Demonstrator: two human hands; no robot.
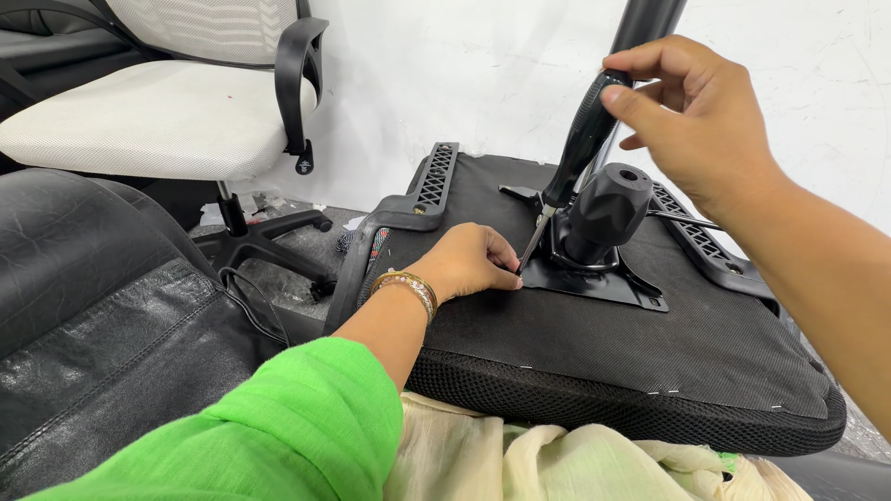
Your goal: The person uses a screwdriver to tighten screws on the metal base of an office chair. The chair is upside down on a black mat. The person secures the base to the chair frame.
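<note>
A screwdriver (pixel 577 153) was held by its black handle in the right hand (pixel 701 121), fingers wrapped round the upper end; its long axis was tilted, handle up and right, tip down and left, at the near left corner of the metal plate (pixel 608 283). It was judged light, stiff and best gripped at the ribbed handle. The left hand (pixel 471 263) was nearly closed, fingertips pinched at the tip; the upturned seat (pixel 594 343), judged heavy with a soft mesh rim, rested on the lap.

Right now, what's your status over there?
Right hand gripping screwdriver. Left hand steadying its tip at the metal plate on upturned seat. Nothing blocking.
</note>
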